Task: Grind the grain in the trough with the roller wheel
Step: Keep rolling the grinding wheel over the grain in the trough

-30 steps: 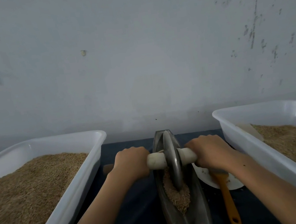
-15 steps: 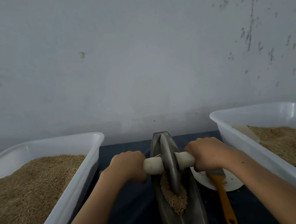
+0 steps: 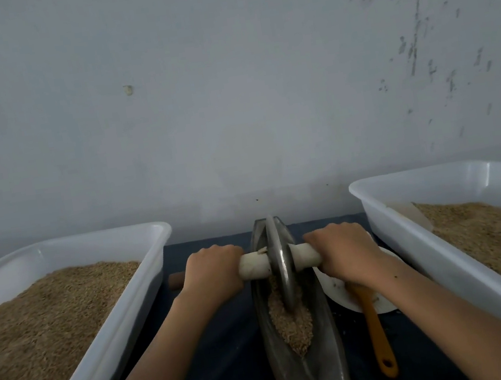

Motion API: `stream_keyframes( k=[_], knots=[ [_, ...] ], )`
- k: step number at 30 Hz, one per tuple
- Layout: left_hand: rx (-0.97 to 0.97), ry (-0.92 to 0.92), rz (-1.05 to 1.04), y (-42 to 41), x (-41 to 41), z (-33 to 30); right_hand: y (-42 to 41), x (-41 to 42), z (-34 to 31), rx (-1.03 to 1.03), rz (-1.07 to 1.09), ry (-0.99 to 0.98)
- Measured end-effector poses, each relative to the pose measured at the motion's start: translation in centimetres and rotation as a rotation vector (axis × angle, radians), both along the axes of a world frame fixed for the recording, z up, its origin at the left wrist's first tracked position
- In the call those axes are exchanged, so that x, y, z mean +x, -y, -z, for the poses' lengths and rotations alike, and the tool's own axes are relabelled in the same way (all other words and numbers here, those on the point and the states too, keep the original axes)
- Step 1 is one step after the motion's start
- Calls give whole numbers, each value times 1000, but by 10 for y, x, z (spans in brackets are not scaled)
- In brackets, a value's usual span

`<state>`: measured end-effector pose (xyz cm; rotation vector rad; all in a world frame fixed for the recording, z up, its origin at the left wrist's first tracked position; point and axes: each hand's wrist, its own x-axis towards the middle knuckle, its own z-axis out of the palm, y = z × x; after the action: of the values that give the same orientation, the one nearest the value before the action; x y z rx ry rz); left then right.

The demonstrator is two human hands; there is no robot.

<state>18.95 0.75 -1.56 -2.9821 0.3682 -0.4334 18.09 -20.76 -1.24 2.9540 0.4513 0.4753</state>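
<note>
Metal trough (image 3: 306,373) lies lengthwise on the dark table (image 3: 223,366), running 6 to 12 o'clock at bottom centre. Roller wheel (image 3: 281,263) stands upright in the far half of the trough. Grain (image 3: 292,323) is heaped in the groove just on the 6 o'clock side of the wheel.

Hands: left hand (image 3: 212,272) has fingers curled round the axle handle (image 3: 254,265) at 9 o'clock of the wheel; right hand (image 3: 342,251) is wrapped the same way round the 3 o'clock end. Both grips look fully closed.

Risks, as judged:
1. Uneven push between the 2 hands could tilt the wheel, jam it against a trough wall and throw grain over the rim.
2. The heap is deep; a fast pull toward 6 o'clock may plough grain out of the near tip.
3. White plate (image 3: 386,303) and orange-handled brush (image 3: 375,327) lie just beside the trough at 3 o'clock, under the right wrist; a dropped wrist could knock them.
4. 2 white tubs flank the work: left tub (image 3: 108,338), right tub (image 3: 414,250); elbows have little room.
</note>
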Motion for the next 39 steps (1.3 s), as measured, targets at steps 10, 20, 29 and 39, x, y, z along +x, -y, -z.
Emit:
stream_keyframes(
  k=[10, 20, 29, 39],
  knots=[
    [36, -222, -2, 0, -3, -10, 6, 1, -11, -43, -51, -254],
    [-37, 89, 17, 1, 0, 3, 3, 4, 9, 62, -50, 108],
    [-19, -327, 29, -4, -1, -10, 3, 0, -14, -64, -52, -306],
    [-31, 116, 1, 1, 1, 5, -1, 7, 10, 65, -12, 121]
  ],
)
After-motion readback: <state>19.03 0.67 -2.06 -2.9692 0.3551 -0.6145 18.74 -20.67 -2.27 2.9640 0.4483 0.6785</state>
